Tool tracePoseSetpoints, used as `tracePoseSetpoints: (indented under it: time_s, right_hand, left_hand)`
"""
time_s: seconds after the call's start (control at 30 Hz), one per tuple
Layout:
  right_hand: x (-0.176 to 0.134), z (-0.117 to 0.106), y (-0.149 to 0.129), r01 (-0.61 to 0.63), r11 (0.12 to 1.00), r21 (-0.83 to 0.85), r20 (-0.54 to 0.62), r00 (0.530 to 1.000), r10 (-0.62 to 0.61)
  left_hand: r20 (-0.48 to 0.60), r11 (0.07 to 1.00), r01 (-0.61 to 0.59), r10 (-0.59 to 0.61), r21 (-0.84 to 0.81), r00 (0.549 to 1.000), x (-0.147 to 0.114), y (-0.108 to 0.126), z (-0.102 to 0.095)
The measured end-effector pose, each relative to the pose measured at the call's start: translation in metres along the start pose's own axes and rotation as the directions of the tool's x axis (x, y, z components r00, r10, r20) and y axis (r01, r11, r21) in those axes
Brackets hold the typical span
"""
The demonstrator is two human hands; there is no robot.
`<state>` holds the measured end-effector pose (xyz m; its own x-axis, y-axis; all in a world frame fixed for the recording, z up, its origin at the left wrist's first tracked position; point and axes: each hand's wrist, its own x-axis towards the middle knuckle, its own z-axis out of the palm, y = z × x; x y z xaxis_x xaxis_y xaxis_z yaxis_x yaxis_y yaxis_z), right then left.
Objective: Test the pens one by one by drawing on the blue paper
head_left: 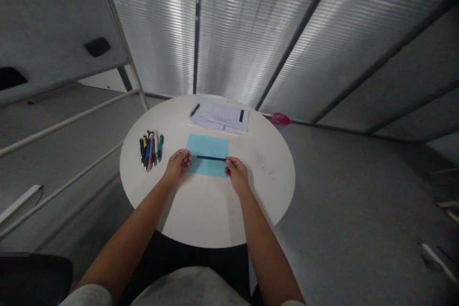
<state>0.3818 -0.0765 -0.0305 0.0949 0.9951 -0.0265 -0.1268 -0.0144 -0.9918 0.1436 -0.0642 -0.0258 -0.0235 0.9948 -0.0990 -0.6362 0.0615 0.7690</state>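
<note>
A slim black pencil or pen lies level across the middle of a light-blue sheet of paper, or just above it. Its left end narrows to a pale tip. My left hand is closed in a pinch at that tip, over the sheet's left edge. At the other end, my right hand pinches the dark shaft between thumb and fingers by the sheet's right edge. The fingers hide both ends of the stick in part.
A bunch of pens in several colours lies left of the blue sheet. Stacked printed papers with a black pen on top sit at the back of the round white table. A pink bin stands on the floor beyond.
</note>
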Motion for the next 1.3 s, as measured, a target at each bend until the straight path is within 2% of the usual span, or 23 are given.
tracePoseSetpoints:
  time_s: [0.13,0.23,0.37,0.5,0.6,0.8,1.13,1.3]
  right_hand:
    - [0.001,0.001,0.000,-0.028,0.995,0.098,-0.040,0.999,0.032]
    - [0.002,0.001,-0.001,-0.035,0.991,0.128,-0.057,0.997,0.043]
    - [0.002,0.000,-0.003,-0.050,0.979,0.197,-0.095,0.993,0.070]
    - [0.001,0.000,-0.006,-0.040,0.968,0.247,-0.119,0.990,0.071]
    - [-0.002,0.002,-0.007,0.006,0.976,0.217,-0.140,0.990,0.025]
    - [-0.008,0.005,-0.005,0.113,0.993,0.043,-0.175,0.979,-0.104]
    - [-0.007,0.004,-0.002,0.125,0.991,0.054,-0.182,0.977,-0.113]
    - [-0.009,0.003,-0.006,0.173,0.985,-0.013,-0.295,0.941,-0.169]
  left_hand:
    - [-0.020,0.997,-0.027,0.026,-0.068,0.999,-0.002,0.006,-0.002]
    - [-0.027,0.998,-0.054,0.053,-0.044,0.998,-0.003,0.006,-0.001]
    - [-0.035,0.983,-0.138,0.144,0.121,0.989,-0.004,-0.001,0.000]
    - [-0.029,0.949,-0.149,0.163,0.277,0.986,-0.004,-0.008,0.000]
    - [-0.011,0.931,-0.156,0.168,0.331,0.986,-0.003,-0.010,0.000]
    - [0.020,0.925,-0.162,0.166,0.343,0.986,-0.003,-0.010,0.000]
    - [0.090,0.874,-0.150,0.121,0.462,0.988,-0.006,-0.008,0.003]
    - [0.074,0.859,-0.155,0.135,0.488,0.988,-0.004,-0.009,-0.002]
